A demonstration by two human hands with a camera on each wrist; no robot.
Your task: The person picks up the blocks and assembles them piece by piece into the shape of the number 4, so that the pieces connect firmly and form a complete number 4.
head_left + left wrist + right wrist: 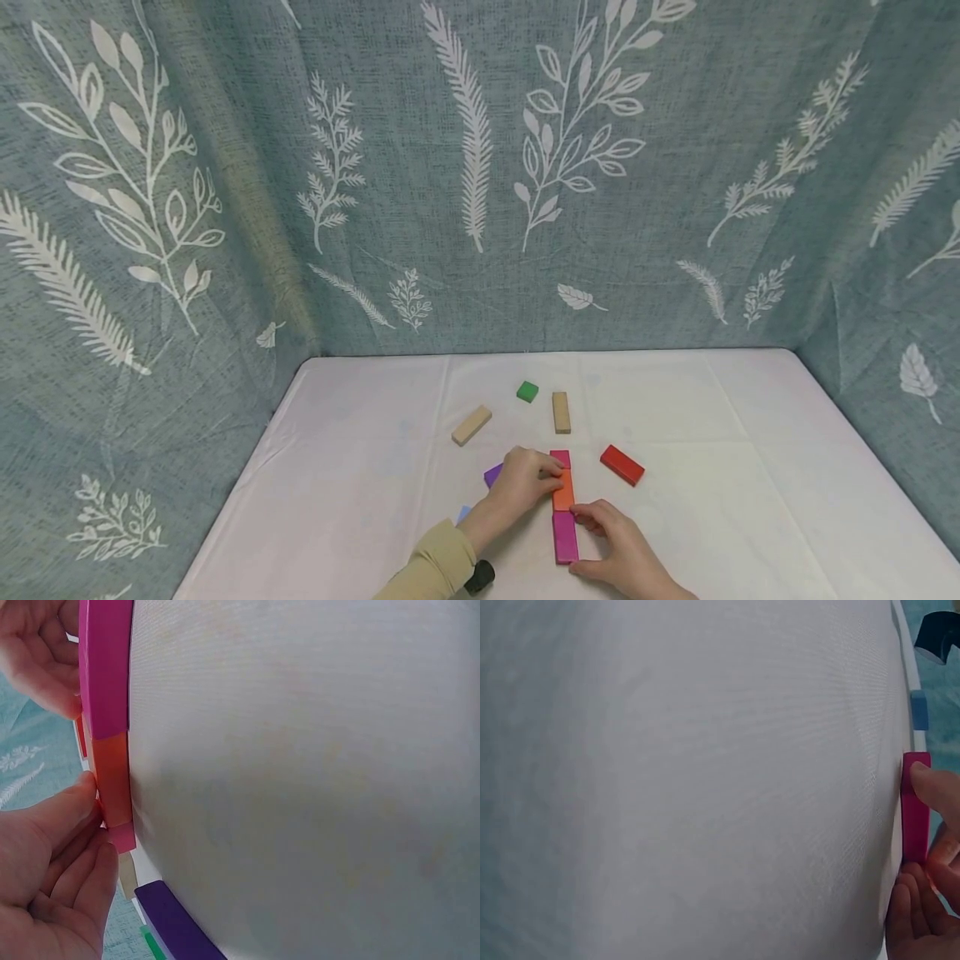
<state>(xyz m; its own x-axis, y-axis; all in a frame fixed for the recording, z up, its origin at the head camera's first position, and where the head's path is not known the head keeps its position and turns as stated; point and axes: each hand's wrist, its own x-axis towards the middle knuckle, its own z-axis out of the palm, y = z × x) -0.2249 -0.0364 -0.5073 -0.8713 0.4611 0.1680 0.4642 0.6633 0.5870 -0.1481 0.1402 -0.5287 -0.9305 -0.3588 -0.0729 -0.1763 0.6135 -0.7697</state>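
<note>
Three blocks lie end to end in a line on the white tabletop: a pink block (560, 457) farthest away, an orange block (562, 492) in the middle and a magenta block (566, 537) nearest. My left hand (517, 482) reaches in from the left, its thumb and fingertips gripping the orange block close to where it meets the pink one. From the right, my right hand (626, 550) holds the magenta block, with the thumb at its near end and fingers at its far end. In the left wrist view, the magenta block (109, 671) lines up with the orange block (111, 776).
Beyond the line lie two plain wooden blocks (471, 425) and a small green block (527, 392). A red block (622, 465) sits to the right. Partly behind my left arm are a purple block (492, 475) and a light blue block (463, 512). A patterned curtain (525, 167) hangs behind.
</note>
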